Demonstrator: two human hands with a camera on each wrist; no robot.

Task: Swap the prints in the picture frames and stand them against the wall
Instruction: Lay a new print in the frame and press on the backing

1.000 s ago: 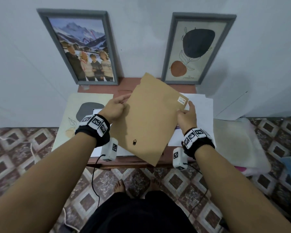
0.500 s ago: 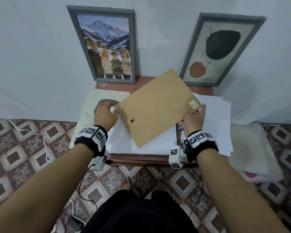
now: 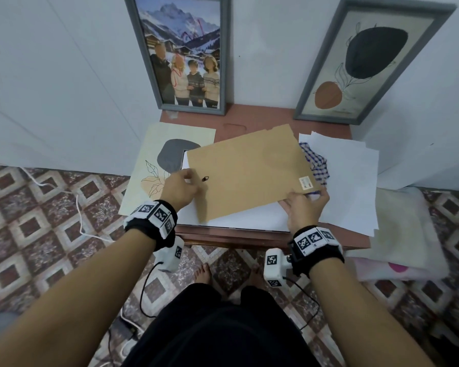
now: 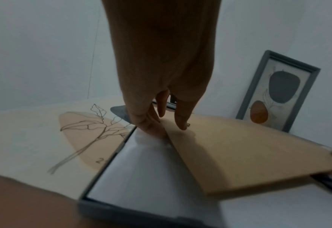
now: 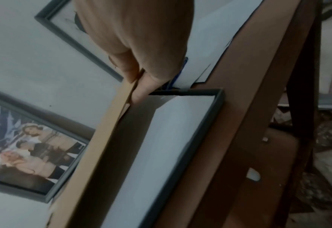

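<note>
A brown backing board [image 3: 249,173] hangs tilted just above a grey frame [image 4: 106,205] that lies face down on the table with a white sheet [image 3: 244,219] inside it. My left hand [image 3: 182,185] pinches the board's left edge [image 4: 239,146]. At the near right corner, my right hand [image 3: 305,205] grips the board [image 5: 94,146], thumb on top and fingers beneath. A loose abstract print [image 3: 164,160] lies on the left of the table. Two grey frames stand against the wall: a family photo [image 3: 182,54] and an abstract print [image 3: 368,62].
White sheets [image 3: 350,181] and a blue checked cloth [image 3: 316,162] lie on the right of the small brown table [image 3: 249,120]. Pale cushions [image 3: 403,229] sit on the tiled floor to the right. A white cable [image 3: 77,207] runs over the floor to the left.
Both hands have turned the backing board from a steep slant to nearly level and lowered it over the open frame. My left hand has slid to the board's left edge.
</note>
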